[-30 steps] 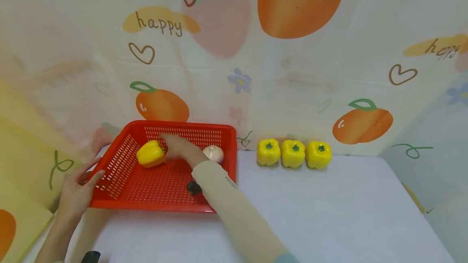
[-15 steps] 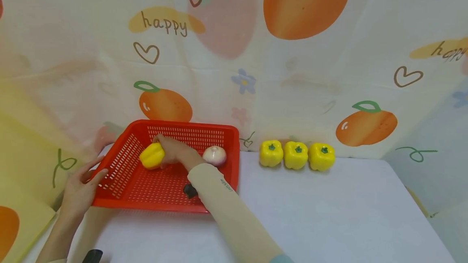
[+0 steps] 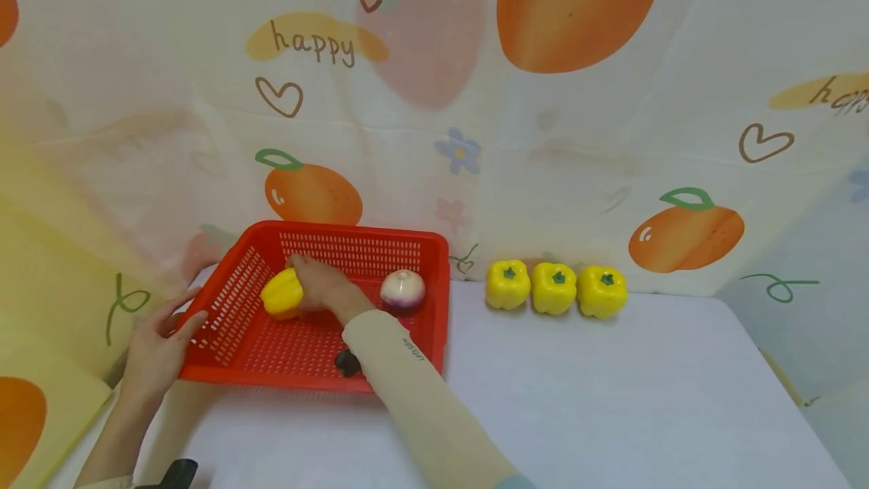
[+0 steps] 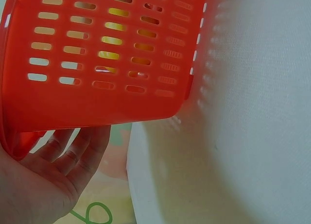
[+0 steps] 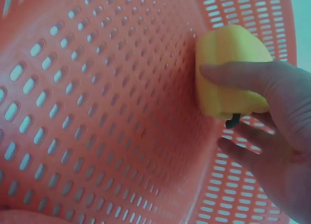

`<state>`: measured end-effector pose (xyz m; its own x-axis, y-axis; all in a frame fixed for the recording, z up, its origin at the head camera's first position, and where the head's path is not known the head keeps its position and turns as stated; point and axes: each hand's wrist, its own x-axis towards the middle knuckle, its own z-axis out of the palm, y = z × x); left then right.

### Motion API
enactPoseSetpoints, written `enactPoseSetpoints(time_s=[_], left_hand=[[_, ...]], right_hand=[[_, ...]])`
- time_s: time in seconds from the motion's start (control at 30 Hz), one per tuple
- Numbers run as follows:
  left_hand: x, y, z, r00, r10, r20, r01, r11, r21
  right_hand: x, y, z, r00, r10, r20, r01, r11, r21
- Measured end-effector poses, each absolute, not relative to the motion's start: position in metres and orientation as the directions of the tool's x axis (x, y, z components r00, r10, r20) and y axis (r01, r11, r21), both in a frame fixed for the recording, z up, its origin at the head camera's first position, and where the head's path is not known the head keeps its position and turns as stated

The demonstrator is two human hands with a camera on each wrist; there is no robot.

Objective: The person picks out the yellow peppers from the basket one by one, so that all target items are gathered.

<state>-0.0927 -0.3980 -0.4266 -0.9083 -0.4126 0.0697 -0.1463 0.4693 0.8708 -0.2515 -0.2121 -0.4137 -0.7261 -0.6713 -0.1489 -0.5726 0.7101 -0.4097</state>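
A yellow bell pepper (image 3: 281, 294) lies inside the red plastic basket (image 3: 285, 381), near its left end. My right hand (image 3: 320, 285) holds this pepper, thumb across its side in the right wrist view, where the dark green stem (image 5: 233, 120) points toward the fingers. The far side of the grip is hidden. At the basket's left end, my left hand (image 3: 155, 349) grips the rim; in the left wrist view its fingers (image 4: 80, 156) reach past the rim's edge. A white and purple onion (image 3: 403, 291) sits at the basket's right, behind the right forearm.
Several bell peppers are around: three yellow ones, left (image 3: 508, 285), middle (image 3: 554, 288) and right (image 3: 602, 292), stand in a row on the white table (image 3: 611, 398). A dark object (image 3: 348, 362) in the basket is partly covered by the sleeve. A printed cloth hangs behind.
My right hand has closed round the pepper, which has turned so its stem no longer shows in the head view. The onion is less covered by the arm. My left hand stays on the rim.
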Motion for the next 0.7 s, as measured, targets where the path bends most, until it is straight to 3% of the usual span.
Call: enactPoseSetpoints(time_s=[0.47,0.7], left_hand=[[-0.092,-0.4,-0.425,-0.907,-0.419,0.049,-0.171,0.473,0.864],[-0.095,-0.399,-0.425,-0.905,-0.426,0.018,-0.206,0.475,0.856]], right_hand=[[-0.253,-0.199,-0.405,-0.668,-0.736,-0.109,-0.631,0.638,-0.442],[-0.249,-0.196,-0.393,-0.679,-0.723,-0.126,-0.636,0.665,-0.391]])
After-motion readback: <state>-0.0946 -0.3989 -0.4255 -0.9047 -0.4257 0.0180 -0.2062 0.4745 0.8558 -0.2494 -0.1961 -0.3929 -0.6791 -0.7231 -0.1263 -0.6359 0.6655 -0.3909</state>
